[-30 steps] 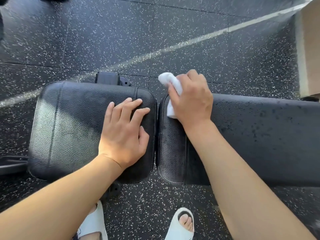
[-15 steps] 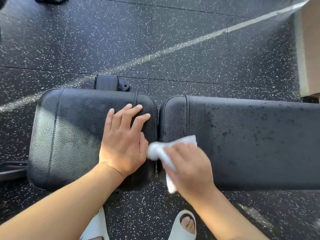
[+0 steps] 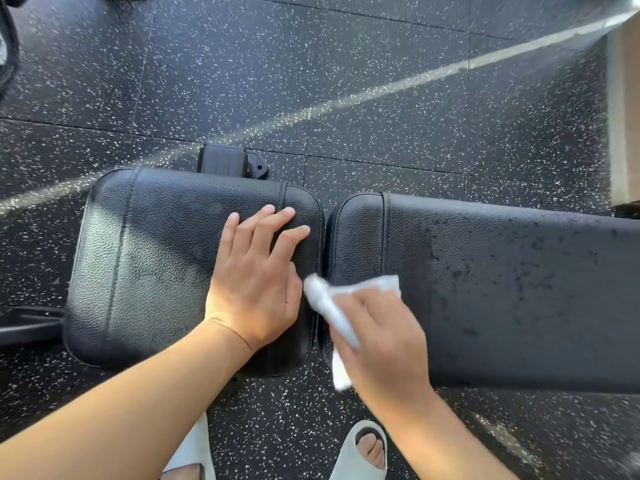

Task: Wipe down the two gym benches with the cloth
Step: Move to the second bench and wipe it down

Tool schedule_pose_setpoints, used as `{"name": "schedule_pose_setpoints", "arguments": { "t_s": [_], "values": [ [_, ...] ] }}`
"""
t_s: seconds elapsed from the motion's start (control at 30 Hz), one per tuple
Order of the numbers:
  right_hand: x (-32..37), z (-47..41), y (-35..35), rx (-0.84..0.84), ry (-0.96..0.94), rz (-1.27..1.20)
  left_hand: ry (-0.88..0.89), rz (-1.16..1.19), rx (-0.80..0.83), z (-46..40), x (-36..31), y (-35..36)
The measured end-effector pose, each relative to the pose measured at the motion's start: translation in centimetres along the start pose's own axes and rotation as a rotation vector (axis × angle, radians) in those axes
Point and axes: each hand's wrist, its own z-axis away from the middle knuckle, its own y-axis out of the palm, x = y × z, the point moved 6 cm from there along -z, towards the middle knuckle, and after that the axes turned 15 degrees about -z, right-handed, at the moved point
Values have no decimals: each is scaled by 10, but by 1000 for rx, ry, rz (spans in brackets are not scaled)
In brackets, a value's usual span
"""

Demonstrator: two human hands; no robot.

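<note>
A black padded gym bench runs across the view in two pads with a narrow gap between them. The short seat pad (image 3: 145, 265) lies on the left, the long back pad (image 3: 512, 292) on the right, speckled with dark droplets. My left hand (image 3: 256, 275) rests flat on the seat pad's right end, fingers straight. My right hand (image 3: 381, 344) grips a crumpled white cloth (image 3: 332, 306) at the near left corner of the long pad, right by the gap. Part of the cloth hangs below the pad's near edge.
The floor is black rubber with white flecks and a pale diagonal stripe (image 3: 415, 81). A black frame bracket (image 3: 228, 162) sticks out behind the seat pad. A black frame bar (image 3: 27, 323) lies at the left. My sandalled feet (image 3: 363, 452) stand close below. A tan wall or box edge (image 3: 623, 116) is at the right.
My right hand has swept the cloth from the far edge of the long pad's left end down to its near edge. The left hand has stayed put.
</note>
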Motion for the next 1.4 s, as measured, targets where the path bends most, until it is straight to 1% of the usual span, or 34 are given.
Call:
{"name": "schedule_pose_setpoints", "arguments": {
  "t_s": [0.1, 0.2, 0.27, 0.37, 0.43, 0.53, 0.6, 0.7, 0.8, 0.87, 0.9, 0.97, 1.07, 1.13, 1.17, 1.23, 1.33, 1.4],
  "values": [
    [4, 36, -4, 74, -72, -39, 5, -2, -5, 0, -1, 1],
    [-1, 6, -9, 45, -180, -20, 0, 10, -13, 1, -1, 1],
    [-16, -36, -11, -29, -129, 44, 0, 10, -10, 0, -1, 1],
    [-44, -109, -13, -149, 78, 41, 0, -2, -15, 0, -1, 2],
    [-51, -146, -5, -134, 151, 53, 0, -5, -24, 1, -1, 1],
    [-49, -164, 7, -65, 154, 69, -5, -6, -23, 0, -2, 0],
    [-45, -154, 3, -67, 135, 51, -6, -11, -19, 0, -2, 0],
    [-30, -107, -2, -62, 73, -30, -4, -28, -15, 0, -3, 0],
    [-21, -48, -7, 37, -68, -104, 0, -31, -12, -1, -4, -1],
    [-33, -24, -21, 79, -138, -95, 1, -35, -11, -1, -4, -2],
    [-46, -22, -32, 73, -149, -77, 1, -38, -11, -1, -3, -2],
    [-78, -32, -58, 9, -106, -20, 1, -46, -15, 0, -4, -2],
    [-128, -68, -89, -99, 109, 96, 3, -52, -29, -1, -4, -1],
    [-139, -90, -88, -123, 256, 127, 0, -40, -39, -1, -3, 0],
    [-135, -98, -80, -124, 299, 141, -1, -36, -43, -1, -3, 0],
    [-111, -110, -57, -100, 324, 154, 4, -30, -41, -1, -3, 2],
    [-66, -127, -18, -53, 264, 109, 10, -17, -42, 1, -3, 2],
    [-49, -137, 0, -38, 231, 96, 12, -12, -37, 1, -3, 3]
  ]
}}
